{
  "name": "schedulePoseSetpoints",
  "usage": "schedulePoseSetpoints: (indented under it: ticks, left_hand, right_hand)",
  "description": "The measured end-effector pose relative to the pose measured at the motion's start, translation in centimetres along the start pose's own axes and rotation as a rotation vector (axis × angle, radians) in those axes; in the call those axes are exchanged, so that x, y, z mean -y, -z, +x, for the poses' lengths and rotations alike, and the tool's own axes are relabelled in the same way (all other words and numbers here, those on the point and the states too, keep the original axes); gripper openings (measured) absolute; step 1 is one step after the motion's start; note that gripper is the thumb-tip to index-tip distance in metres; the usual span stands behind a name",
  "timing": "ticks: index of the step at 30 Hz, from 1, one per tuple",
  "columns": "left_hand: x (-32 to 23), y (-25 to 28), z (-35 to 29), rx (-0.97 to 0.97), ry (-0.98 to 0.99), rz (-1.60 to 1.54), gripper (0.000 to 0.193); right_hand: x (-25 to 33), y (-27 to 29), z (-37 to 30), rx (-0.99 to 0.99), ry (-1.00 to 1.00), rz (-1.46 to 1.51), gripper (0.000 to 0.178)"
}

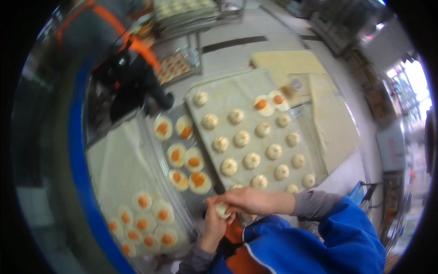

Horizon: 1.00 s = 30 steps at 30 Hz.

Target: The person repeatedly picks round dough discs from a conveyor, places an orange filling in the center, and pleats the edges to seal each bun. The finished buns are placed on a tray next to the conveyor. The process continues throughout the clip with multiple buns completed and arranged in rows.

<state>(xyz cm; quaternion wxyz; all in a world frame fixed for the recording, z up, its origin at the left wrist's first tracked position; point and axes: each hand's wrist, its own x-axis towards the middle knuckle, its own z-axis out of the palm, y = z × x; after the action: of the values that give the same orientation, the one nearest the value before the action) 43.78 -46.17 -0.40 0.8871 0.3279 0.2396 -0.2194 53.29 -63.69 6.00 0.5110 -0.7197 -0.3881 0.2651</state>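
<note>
Pale dough: one small rounded dough piece is held between the worker's two hands, just over the near side of the grey table. Left hand is curled round it from below and the left; right hand comes across from the right, fingers gathered on its top. Both are closed on the dough; exact fingertip contact is too blurred to read.

On the grey table, beyond the hands: six flat dough rounds, in pairs, each carrying an orange filling. To the worker's left, a lined tray with a cluster of similar topped rounds at its near end, some touching or overlapping.

To the right, a larger lined tray set at a slant. It bears closed, pleated buns in rough rows, spaced apart, plus two open filled rounds side by side near its far edge. Past that tray: a yellowish board, a beige cloth and a small clear cup.

Far left, a second person in grey with orange bands, beside a rack with stacked trays. Worker's clothing: blue over grey cuffs.
</note>
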Motion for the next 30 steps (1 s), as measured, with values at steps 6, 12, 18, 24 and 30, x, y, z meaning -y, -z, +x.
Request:
schedulePoseSetpoints:
  ticks: [6, 12, 18, 24, 30]
  left_hand:
    - [-1.2, -2.7, 4.0, 0.127, 0.184, 0.097, 0.076]
    - [-0.8, -7.3, 8.8, 0.136, 0.122, 0.067, 0.063]
    - [-1.2, -8.8, 10.4, 0.068, 0.010, 0.041, 0.055]
    - [0.7, -8.2, 8.9, -0.022, 0.031, -0.023, 0.053]
    - [1.9, -8.0, 8.3, -0.051, 0.018, -0.027, 0.052]
  right_hand:
    - [-0.6, 4.4, -1.1, -0.021, 0.195, -0.158, 0.024]
    - [-2.5, 9.1, -3.2, -0.137, 0.060, -0.231, 0.027]
    - [-13.4, 22.9, -2.5, -0.576, -0.438, -0.751, 0.029]
    - [-21.2, 26.2, -1.9, -0.606, -0.281, -0.913, 0.011]
    - [-22.4, 27.0, -0.7, -0.536, -0.234, -1.000, 0.001]
